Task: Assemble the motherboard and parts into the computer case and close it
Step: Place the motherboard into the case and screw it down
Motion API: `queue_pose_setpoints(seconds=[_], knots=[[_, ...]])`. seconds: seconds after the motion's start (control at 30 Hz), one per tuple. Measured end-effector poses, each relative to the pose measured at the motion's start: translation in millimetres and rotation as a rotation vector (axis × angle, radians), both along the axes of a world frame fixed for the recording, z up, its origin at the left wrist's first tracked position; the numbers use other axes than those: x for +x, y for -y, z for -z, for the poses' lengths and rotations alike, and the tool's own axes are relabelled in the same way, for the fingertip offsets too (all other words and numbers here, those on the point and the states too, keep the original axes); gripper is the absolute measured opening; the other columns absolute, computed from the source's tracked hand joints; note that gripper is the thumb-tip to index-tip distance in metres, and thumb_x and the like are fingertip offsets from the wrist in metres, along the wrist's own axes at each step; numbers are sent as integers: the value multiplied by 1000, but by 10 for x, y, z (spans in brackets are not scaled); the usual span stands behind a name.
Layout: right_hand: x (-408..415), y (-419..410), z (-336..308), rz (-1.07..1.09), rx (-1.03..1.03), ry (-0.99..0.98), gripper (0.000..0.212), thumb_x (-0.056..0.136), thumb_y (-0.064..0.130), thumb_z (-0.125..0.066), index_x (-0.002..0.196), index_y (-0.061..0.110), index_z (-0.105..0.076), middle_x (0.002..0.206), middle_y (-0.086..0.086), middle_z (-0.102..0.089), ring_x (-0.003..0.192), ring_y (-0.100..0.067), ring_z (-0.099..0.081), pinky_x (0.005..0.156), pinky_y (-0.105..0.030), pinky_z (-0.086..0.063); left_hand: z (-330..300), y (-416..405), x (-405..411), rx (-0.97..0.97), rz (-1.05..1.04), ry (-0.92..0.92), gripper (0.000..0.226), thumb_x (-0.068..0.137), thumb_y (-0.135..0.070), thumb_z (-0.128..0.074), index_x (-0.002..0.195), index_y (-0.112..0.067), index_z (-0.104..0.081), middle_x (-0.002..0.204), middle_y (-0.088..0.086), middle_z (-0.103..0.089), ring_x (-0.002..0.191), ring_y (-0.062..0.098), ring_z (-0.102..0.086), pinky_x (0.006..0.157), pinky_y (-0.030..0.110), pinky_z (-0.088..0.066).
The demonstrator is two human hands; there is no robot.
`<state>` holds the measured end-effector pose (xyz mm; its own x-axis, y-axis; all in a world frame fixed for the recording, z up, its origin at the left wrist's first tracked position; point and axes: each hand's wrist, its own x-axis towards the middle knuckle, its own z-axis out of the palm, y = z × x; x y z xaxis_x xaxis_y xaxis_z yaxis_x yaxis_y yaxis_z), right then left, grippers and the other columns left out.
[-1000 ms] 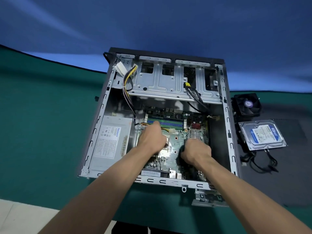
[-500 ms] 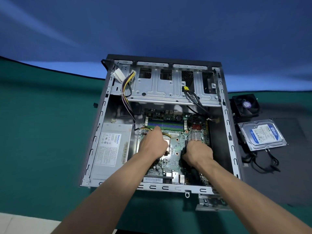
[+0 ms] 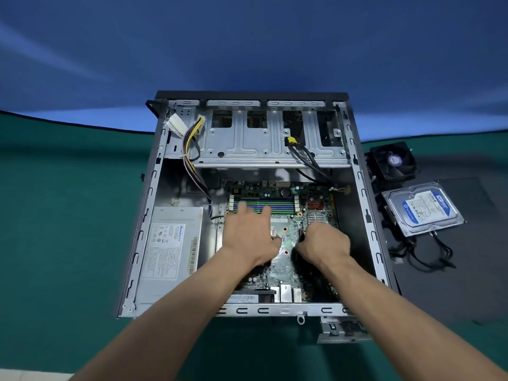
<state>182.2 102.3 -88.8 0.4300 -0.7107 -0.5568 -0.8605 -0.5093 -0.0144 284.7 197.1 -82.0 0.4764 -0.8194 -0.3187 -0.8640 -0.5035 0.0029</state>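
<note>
Head view: the open grey metal computer case lies flat on the green table cover in the middle of the frame, its long axis running from the lower edge toward the upper edge, with the drive bays at the far end. Inside it, right of centre, lies the green motherboard, flat, its long axis the same way and its coloured memory slots at the far end.

The left hand lies palm down on the board, fingers straight and spread toward the slots, grasping nothing. The right hand rests just beside it, fingers curled under; what they grasp I cannot tell.

A silver power supply box fills the case's left side. At the frame's right lie a black cooling fan and a blue-labelled hard drive.
</note>
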Motion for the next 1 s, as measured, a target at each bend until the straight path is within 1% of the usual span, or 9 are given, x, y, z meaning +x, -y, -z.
queue_pose_setpoints(seconds=[0.1,0.2,0.33,0.4,0.47,0.6,0.8,0.93,1.0], knots=[[49,37,-6,27,-87,75,19,87,27,-58,99,13,-63,104,-5,-68,95,-27,-65,65,-26,-38,64,81,-8,-11,80,27,62,79,-53,-58,126,-17,-40,121,14,-38,113,29,-33,94,40,-32],[57,59,34,62,-75,89,19,88,23,-57,103,12,-62,107,-7,-68,98,-28,-64,68,-27,-37,117,117,66,-10,54,-330,81,74,-35,-65,144,-24,-25,150,12,-15,138,30,-13,114,43,-14],[58,77,80,31,-79,52,19,91,18,-55,107,11,-61,111,-8,-66,102,-28,-64,68,-27,-38,101,155,90,-142,-108,-769,60,77,-22,-62,134,-31,-44,157,1,-7,143,21,-5,113,44,-10],[74,93,96,41,-50,48,17,92,17,-55,106,11,-61,109,-8,-66,101,-28,-64,67,-26,-37,107,163,69,-194,-138,-871,49,79,-31,-52,127,-32,-51,158,-1,-9,142,18,-6,112,45,-11],[86,93,117,40,-32,43,14,92,17,-55,104,11,-60,107,-7,-66,98,-27,-64,65,-26,-37,132,171,60,-223,-152,-788,54,79,-43,-39,130,-29,-50,156,1,-18,141,16,-11,111,44,-15],[99,73,130,34,-26,30,11,91,14,-56,99,10,-62,104,-8,-67,95,-29,-64,63,-26,-37,268,164,120,-176,-81,-214,58,87,-33,-50,139,-14,-35,140,11,-37,132,27,-26,112,39,-18],[123,71,84,46,8,52,3,90,15,-58,90,13,-57,101,-8,-67,92,-29,-63,63,-26,-37,356,228,89,-106,-65,-95,62,83,-31,-55,136,-10,-31,132,11,-42,123,30,-36,108,44,-28],[112,75,66,86,14,54,25,89,18,-59,71,14,-43,87,-5,-62,71,-25,-49,60,-26,-35,372,244,80,-86,-56,-47,64,78,-35,-57,133,-11,-34,130,10,-43,120,28,-35,99,41,-31],[111,70,57,96,9,59,26,89,17,-58,69,14,-43,81,-4,-57,69,-24,-47,59,-26,-34,361,270,105,-96,-32,-20,60,76,-37,-56,128,-12,-39,126,11,-47,117,29,-37,95,40,-32]])
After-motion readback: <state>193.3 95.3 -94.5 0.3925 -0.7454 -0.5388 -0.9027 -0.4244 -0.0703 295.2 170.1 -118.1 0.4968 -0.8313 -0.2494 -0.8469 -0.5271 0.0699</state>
